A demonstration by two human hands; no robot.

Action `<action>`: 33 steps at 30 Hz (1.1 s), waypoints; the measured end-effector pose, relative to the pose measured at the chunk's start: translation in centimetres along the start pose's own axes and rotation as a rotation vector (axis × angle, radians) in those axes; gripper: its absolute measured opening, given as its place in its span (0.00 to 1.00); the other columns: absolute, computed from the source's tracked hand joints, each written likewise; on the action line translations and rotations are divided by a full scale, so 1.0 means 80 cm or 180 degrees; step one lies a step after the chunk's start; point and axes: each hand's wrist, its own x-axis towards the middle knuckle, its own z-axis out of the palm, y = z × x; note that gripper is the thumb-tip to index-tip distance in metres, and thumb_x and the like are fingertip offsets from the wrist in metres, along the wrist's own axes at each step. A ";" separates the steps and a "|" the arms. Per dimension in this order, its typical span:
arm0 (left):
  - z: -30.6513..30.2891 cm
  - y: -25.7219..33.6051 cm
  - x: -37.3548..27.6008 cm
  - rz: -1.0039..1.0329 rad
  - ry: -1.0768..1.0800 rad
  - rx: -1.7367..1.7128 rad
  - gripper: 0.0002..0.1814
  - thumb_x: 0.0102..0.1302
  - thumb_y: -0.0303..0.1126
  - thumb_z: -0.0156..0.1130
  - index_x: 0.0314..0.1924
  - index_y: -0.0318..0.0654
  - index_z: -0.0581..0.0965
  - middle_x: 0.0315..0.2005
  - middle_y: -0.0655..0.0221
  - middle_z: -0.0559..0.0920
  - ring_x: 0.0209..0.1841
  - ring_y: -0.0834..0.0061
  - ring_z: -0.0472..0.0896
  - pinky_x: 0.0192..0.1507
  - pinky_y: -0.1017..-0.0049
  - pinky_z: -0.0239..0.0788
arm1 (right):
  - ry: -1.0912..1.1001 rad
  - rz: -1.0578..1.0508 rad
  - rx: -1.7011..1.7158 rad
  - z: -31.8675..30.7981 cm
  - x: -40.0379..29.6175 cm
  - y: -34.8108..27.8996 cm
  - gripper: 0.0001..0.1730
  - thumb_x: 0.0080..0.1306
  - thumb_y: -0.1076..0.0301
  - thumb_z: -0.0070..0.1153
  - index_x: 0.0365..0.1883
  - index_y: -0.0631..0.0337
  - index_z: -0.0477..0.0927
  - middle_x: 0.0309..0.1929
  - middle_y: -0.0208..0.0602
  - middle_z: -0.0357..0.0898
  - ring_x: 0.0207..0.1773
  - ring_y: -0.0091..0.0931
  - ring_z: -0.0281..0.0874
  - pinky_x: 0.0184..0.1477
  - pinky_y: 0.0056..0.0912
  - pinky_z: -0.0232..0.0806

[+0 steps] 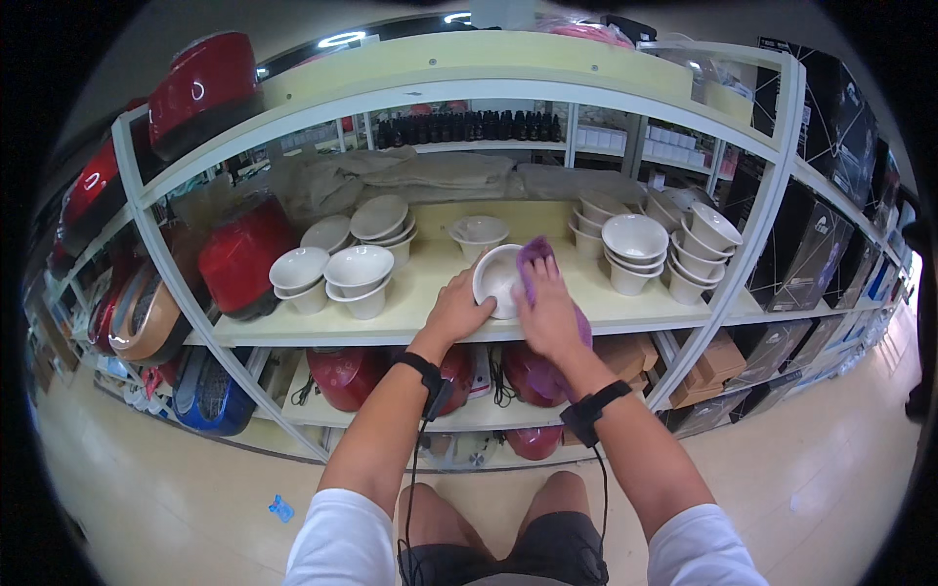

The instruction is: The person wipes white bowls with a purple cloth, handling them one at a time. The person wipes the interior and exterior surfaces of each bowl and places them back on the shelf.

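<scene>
A white ceramic bowl is gripped by its left side in my left hand, tilted so its inside faces me. My right hand holds a purple cloth against the bowl's right rim, and part of the cloth hangs below the wrist. Just behind them a single white bowl stands on the cream shelf. Stacked white bowls stand to the left, nested in small piles. More nested bowls are at the right, some leaning.
White metal uprights frame the shelf on both sides. Red glossy appliances stand at the left and on the lower shelf. Folded plastic-wrapped fabric lies behind the bowls. Black cartons fill the right rack. Blue litter lies on the floor.
</scene>
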 end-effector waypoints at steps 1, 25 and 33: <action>0.000 -0.010 0.000 0.0034 0.0113 -0.0030 0.44 0.63 0.39 0.60 0.79 0.45 0.58 0.61 0.43 0.74 0.63 0.43 0.75 0.66 0.53 0.66 | -0.0363 -0.0339 -0.0673 0.006 -0.008 -0.010 0.34 0.78 0.52 0.45 0.73 0.69 0.67 0.77 0.53 0.64 0.82 0.44 0.55 0.82 0.48 0.47; 0.010 -0.016 0.004 -0.0159 0.0326 0.0300 0.28 0.74 0.39 0.51 0.69 0.32 0.68 0.56 0.45 0.78 0.59 0.43 0.75 0.64 0.51 0.65 | -0.0703 -0.0469 -0.0143 0.003 -0.022 -0.037 0.26 0.73 0.59 0.50 0.62 0.66 0.81 0.67 0.53 0.77 0.73 0.46 0.70 0.79 0.45 0.56; -0.001 -0.021 -0.003 -0.0240 0.0251 -0.0003 0.25 0.73 0.36 0.52 0.66 0.30 0.70 0.55 0.44 0.80 0.58 0.41 0.74 0.65 0.52 0.65 | -0.1145 -0.0492 -0.0975 -0.047 -0.011 0.023 0.22 0.69 0.57 0.51 0.39 0.68 0.88 0.52 0.61 0.85 0.63 0.48 0.79 0.71 0.48 0.64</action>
